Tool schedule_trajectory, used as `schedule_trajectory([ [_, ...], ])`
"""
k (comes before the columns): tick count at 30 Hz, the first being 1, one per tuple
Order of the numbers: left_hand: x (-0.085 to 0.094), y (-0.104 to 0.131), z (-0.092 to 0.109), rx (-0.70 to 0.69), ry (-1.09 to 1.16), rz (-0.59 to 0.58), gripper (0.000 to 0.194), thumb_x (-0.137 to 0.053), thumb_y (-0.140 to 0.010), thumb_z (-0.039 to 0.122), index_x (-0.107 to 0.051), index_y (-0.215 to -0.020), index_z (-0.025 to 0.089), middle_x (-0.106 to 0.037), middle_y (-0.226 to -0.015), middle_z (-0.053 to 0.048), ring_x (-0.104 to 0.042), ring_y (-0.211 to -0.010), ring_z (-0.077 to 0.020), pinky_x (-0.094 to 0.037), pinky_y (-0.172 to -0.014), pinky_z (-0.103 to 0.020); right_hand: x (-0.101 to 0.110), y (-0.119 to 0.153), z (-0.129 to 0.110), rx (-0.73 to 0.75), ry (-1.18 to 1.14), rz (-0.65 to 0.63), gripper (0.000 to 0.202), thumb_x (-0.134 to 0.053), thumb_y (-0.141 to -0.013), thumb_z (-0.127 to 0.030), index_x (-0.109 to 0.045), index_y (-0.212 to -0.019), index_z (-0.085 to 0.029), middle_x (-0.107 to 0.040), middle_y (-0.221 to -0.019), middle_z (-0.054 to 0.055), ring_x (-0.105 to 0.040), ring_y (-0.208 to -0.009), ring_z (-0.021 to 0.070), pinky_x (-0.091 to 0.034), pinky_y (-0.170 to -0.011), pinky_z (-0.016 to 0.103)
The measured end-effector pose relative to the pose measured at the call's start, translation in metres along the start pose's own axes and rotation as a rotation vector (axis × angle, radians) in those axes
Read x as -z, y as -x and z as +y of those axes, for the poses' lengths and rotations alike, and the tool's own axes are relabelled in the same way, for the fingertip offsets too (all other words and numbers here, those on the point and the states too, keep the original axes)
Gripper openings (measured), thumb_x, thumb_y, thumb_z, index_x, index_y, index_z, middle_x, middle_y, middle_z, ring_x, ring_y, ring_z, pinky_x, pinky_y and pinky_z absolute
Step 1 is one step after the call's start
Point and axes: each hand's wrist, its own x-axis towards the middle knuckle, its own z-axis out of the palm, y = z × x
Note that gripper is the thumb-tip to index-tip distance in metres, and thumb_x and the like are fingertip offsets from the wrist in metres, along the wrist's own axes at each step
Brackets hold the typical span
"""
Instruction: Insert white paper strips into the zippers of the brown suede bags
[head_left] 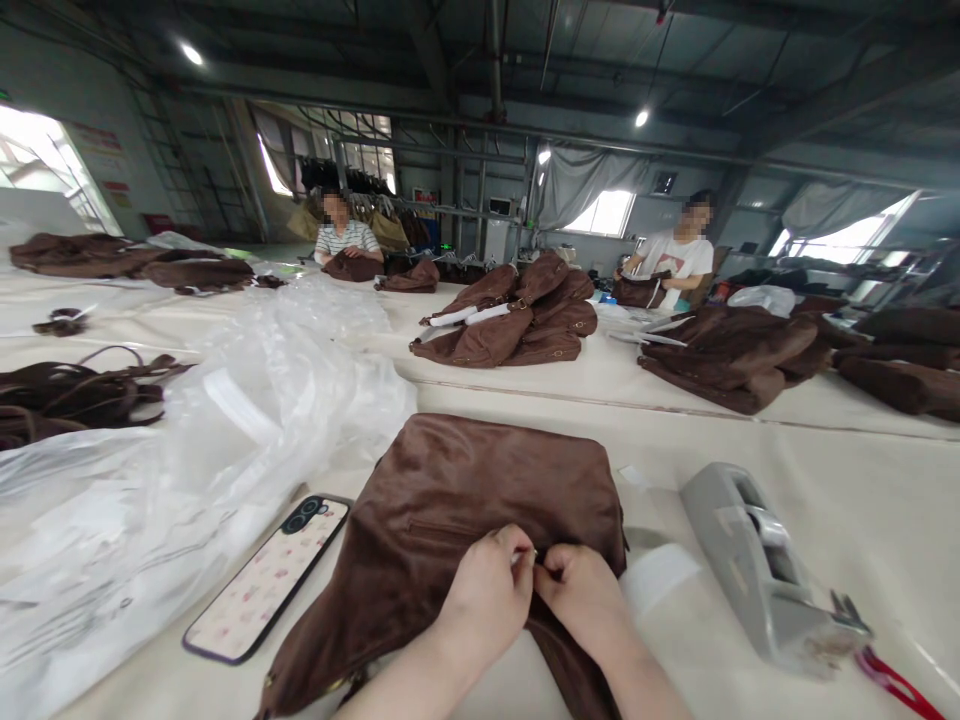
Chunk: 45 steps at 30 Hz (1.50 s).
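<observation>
A brown leather-look bag (450,470) lies flat on the table in front of me, with a zipped slit across its face and a strap running down toward me. Over its lower right part, my left hand (491,580) and my right hand (577,590) meet with fingers pinched. Between their fingertips a small metal fitting (535,554) glints at the bag's edge; its exact kind is too small to tell. My right fingers also grip the brown material near the strap (559,655).
A phone (266,580) and crumpled clear plastic bags (300,370) lie to the left. At right stand a grey tape dispenser (765,570) and red-handled snips (892,680). More brown bags (517,320) are piled beyond. Two people (349,240) work across the table.
</observation>
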Motion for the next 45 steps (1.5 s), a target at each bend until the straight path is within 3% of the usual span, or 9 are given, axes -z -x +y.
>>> schedule_trajectory([
  [9, 0.002, -0.005, -0.006, -0.081, 0.03, 0.082, 0.021, -0.048, -0.078, 0.008, -0.066, -0.077, 0.02, -0.067, -0.082, -0.003, -0.062, -0.077, -0.0151, -0.046, -0.074, -0.025, 0.002, 0.003, 0.003, -0.003, -0.128, 0.029, 0.033, -0.05, -0.081, -0.032, -0.051, -0.051, -0.02, -0.054, -0.049, -0.002, -0.049, -0.049, 0.0117, -0.028, -0.05, 0.025],
  [14, 0.002, -0.007, -0.006, 0.024, 0.167, 0.097, 0.019, -0.051, -0.075, 0.007, -0.062, -0.086, 0.019, -0.069, -0.082, -0.001, -0.064, -0.077, -0.0129, -0.047, -0.073, -0.022, 0.007, 0.003, 0.0, -0.018, -0.199, 0.028, 0.028, -0.049, -0.08, -0.03, -0.053, -0.054, -0.02, -0.055, -0.051, -0.003, -0.049, -0.049, 0.0123, -0.031, -0.051, 0.025],
  [23, 0.006, -0.003, -0.002, 0.008, 0.221, 0.032, 0.028, -0.05, -0.073, 0.005, -0.056, -0.096, 0.02, -0.07, -0.084, 0.001, -0.066, -0.078, -0.0127, -0.047, -0.072, -0.022, 0.015, 0.006, -0.001, 0.008, -0.538, 0.022, 0.018, -0.045, -0.079, -0.022, -0.061, -0.087, -0.02, -0.063, -0.073, 0.0, -0.059, -0.065, 0.0157, -0.046, -0.059, 0.025],
  [27, 0.006, -0.003, -0.003, 0.004, 0.206, 0.029, 0.026, -0.049, -0.074, 0.006, -0.055, -0.096, 0.02, -0.07, -0.085, 0.0, -0.065, -0.079, -0.0135, -0.046, -0.074, -0.024, 0.013, 0.008, -0.001, 0.073, -0.514, 0.059, 0.023, -0.049, -0.076, -0.019, -0.062, -0.095, -0.021, -0.063, -0.077, 0.001, -0.061, -0.072, 0.0169, -0.048, -0.064, 0.025],
  [32, 0.006, -0.006, -0.004, 0.046, 0.211, 0.034, 0.027, -0.05, -0.073, 0.005, -0.053, -0.096, 0.019, -0.07, -0.083, -0.001, -0.065, -0.078, -0.0136, -0.046, -0.072, -0.024, 0.013, 0.012, -0.003, 0.165, -0.389, 0.129, 0.018, -0.049, -0.078, -0.018, -0.065, -0.084, -0.022, -0.065, -0.082, 0.003, -0.061, -0.076, 0.0178, -0.048, -0.072, 0.027],
  [38, 0.006, -0.008, -0.003, 0.056, 0.236, 0.032, 0.027, -0.05, -0.072, 0.004, -0.052, -0.096, 0.017, -0.07, -0.083, -0.001, -0.065, -0.076, -0.0133, -0.047, -0.072, -0.024, 0.014, 0.012, -0.003, 0.143, -0.33, 0.12, 0.02, -0.047, -0.082, -0.023, -0.067, -0.082, -0.022, -0.066, -0.081, 0.005, -0.062, -0.074, 0.0188, -0.049, -0.07, 0.028],
  [45, 0.005, -0.009, -0.006, 0.077, 0.261, 0.025, 0.027, -0.049, -0.073, 0.004, -0.053, -0.097, 0.017, -0.069, -0.083, -0.002, -0.065, -0.076, -0.0133, -0.048, -0.072, -0.023, 0.01, 0.011, -0.002, 0.218, -0.261, 0.117, 0.016, -0.05, -0.081, -0.022, -0.066, -0.085, -0.023, -0.067, -0.082, 0.003, -0.062, -0.074, 0.018, -0.048, -0.07, 0.028],
])
